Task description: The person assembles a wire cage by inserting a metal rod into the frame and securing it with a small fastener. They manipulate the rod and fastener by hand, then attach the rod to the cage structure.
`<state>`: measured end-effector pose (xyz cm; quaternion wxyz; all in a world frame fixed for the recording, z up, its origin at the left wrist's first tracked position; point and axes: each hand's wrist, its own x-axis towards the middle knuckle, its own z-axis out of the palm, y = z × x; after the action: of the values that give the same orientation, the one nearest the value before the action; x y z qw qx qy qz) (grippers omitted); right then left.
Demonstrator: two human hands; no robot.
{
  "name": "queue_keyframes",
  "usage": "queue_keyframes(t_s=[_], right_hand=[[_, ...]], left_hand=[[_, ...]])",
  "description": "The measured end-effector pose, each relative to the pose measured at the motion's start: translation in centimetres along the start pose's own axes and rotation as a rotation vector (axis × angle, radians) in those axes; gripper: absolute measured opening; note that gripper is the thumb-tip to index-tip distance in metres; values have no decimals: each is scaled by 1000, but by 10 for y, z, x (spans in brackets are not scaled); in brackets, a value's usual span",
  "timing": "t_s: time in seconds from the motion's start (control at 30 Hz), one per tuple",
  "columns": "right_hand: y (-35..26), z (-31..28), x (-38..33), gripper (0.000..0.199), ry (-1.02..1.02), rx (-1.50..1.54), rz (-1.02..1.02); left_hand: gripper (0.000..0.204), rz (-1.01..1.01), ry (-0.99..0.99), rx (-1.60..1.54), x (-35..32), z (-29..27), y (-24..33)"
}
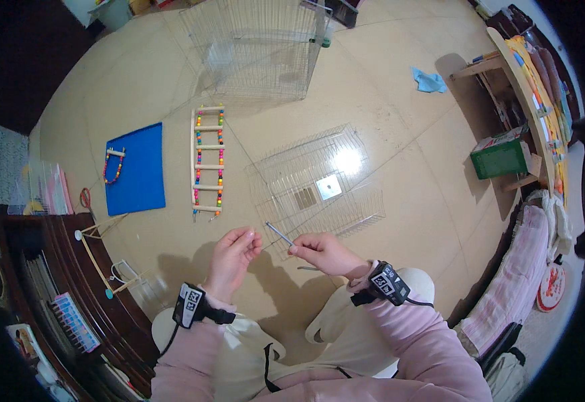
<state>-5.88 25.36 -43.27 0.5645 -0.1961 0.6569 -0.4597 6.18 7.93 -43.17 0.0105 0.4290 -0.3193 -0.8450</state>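
My right hand [327, 252] is closed on a slim blue-grey rod [279, 233], which points up and left from between thumb and fingers. A short grey end shows below the same hand. Just left of the rod's tip, my left hand [234, 253] is raised with thumb and fingertips pressed together; what they hold, if anything, is too small to make out. Beyond my hands a wire cage panel [319, 175] with a small square metal plate [328, 187] lies on the floor. To its left is a wooden ladder [208, 166] strung with coloured beads.
A blue tray [146, 167] holds a beaded swing [113, 166]. Past it stands a wire cage [259, 60]. Wooden stands [95, 261] and red scissors [85, 197] lie left. A blue cloth [429, 80], a green box [500, 161] and a low table [527, 100] are right.
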Motion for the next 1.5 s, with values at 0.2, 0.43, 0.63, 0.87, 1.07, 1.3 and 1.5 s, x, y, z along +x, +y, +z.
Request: queue_keyframes(t_s=[0.2, 0.43, 0.63, 0.87, 1.07, 1.3, 1.5], right_hand=[[-4, 7, -1, 18, -58, 127, -19], [-13, 12, -3, 20, -116, 88, 4], [-16, 14, -2, 20, -144, 74, 14], [-18, 11, -2, 21, -164, 12, 12], [-17, 8, -2, 22, -188, 37, 32], [-15, 4, -3, 23, -206, 103, 73], [-13, 5, -3, 22, -154, 13, -115]], left_hand=[[25, 8, -33, -43, -2, 0, 6], [24, 60, -150, -49, -8, -3, 7], [21, 123, -172, -18, -10, -5, 7], [16, 145, -203, 66, -10, -7, 11], [16, 185, -183, 91, -8, -7, 8], [15, 153, -210, 27, -7, -6, 9], [17, 201, -238, 46, -4, -5, 7]])
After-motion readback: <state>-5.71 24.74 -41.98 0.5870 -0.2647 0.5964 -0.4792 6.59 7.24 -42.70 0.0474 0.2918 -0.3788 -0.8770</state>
